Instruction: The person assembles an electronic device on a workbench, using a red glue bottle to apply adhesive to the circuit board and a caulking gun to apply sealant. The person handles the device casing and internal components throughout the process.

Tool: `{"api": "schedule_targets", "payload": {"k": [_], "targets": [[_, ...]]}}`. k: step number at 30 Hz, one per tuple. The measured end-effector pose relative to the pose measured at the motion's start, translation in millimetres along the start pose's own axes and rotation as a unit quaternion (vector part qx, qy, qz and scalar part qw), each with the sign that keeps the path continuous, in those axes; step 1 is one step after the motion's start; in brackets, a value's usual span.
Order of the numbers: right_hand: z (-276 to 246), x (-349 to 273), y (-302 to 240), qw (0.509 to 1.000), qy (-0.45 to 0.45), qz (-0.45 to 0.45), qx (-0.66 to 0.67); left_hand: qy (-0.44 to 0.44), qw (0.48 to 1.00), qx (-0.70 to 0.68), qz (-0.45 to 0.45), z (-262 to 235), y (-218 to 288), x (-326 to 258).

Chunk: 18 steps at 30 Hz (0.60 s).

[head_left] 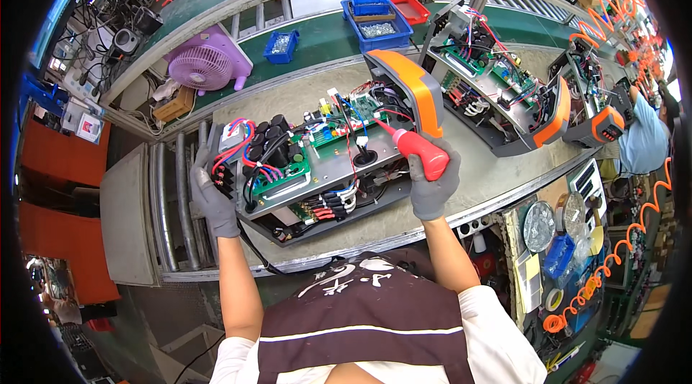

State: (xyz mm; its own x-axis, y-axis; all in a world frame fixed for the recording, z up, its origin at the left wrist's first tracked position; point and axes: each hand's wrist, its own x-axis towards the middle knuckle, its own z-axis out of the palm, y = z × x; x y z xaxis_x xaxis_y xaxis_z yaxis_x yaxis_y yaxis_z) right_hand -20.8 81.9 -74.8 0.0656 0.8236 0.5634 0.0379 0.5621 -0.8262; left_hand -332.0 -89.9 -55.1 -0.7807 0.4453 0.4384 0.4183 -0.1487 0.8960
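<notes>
The right hand (433, 186) grips one red screwdriver (420, 151), its tip hidden among wires; the left hand (213, 196) clasps the open machine chassis (317, 182), one of three.

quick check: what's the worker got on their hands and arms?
Both the left hand and right hand wear snug grey knit gloves covering the fingers and ending at the wrist. Forearms are bare. Short white sleeves show at the shoulders, under a dark brown apron with white trim.

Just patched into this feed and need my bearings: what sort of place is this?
Most likely an electronics assembly line in a factory: an opened machine with circuit boards and wiring on the bench, more half-built units alongside, and bins of screws behind.
</notes>
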Motion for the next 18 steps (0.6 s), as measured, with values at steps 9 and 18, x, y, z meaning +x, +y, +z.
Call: {"api": "schedule_targets", "payload": {"k": [9, 18], "targets": [[3.2, 5.7, 5.6, 0.997, -0.018, -0.05, -0.055, 0.016, 1.0, 0.019, 0.011, -1.2, -0.9, 0.0], [-0.3, 4.0, 5.5, 0.996, -0.008, -0.067, -0.062, 0.019, 0.999, 0.041, 0.017, 0.7, 2.7, -0.4]]}}
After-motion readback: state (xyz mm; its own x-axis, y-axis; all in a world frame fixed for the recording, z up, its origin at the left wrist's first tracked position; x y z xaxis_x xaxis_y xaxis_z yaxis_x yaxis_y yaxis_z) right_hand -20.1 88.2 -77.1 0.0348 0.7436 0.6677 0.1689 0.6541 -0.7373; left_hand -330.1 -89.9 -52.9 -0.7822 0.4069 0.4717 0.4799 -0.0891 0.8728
